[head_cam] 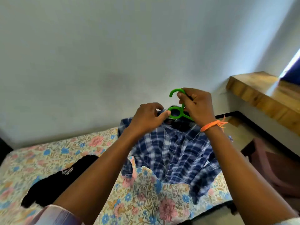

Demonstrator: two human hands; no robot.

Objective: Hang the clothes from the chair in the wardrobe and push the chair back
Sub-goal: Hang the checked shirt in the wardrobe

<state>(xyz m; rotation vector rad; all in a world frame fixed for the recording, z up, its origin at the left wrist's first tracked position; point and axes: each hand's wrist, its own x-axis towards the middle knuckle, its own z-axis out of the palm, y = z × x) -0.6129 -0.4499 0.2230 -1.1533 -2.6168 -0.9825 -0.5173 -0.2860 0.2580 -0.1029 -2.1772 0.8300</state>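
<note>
Head view: a blue-and-white plaid shirt (172,153) of soft, crumpled cloth lies spread on a bed (48,159) covered with a floral sheet in pink, blue and tan. At the shirt's collar sits a green plastic hanger (176,109), smooth and glossy, with a curved hook on top and a round ring below it. The right hand (198,106) has its fingers curled round the hanger's neck just under the hook, and an orange thread band (211,125) circles that wrist. The left hand (147,117) pinches the collar cloth beside the ring, its thumb tip touching the ring's left edge. A black garment (53,182) with a small pale print lies crumpled on the sheet, left of the shirt and apart from it. A wooden ledge (259,93) with a grained, blocky surface juts from the pale wall at right.
</note>
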